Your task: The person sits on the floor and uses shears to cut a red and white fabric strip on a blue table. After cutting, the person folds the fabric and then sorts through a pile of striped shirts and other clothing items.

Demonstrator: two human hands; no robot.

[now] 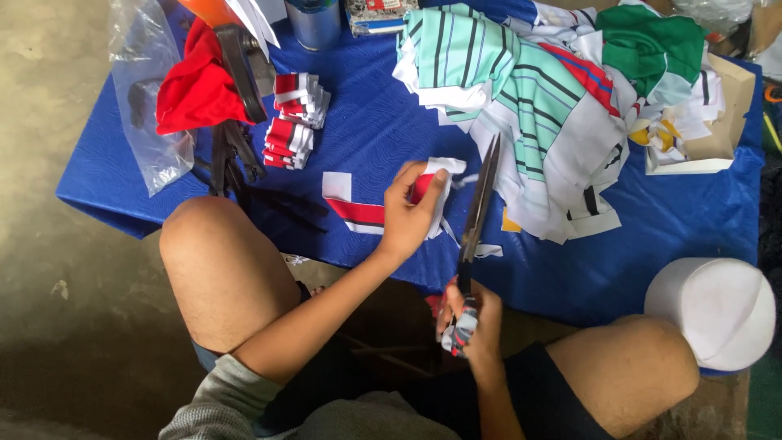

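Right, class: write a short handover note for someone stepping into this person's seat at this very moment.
Left hand: pinching a small red and white fabric piece above the blue table.
Right hand: gripping the scissors by the handles, blades pointing up beside the piece.
Done: two stacks of cut pieces sit at the table's left; one flat red and white strip lies under the left hand.
Left: a big pile of striped fabric on the right, apparently uncut.
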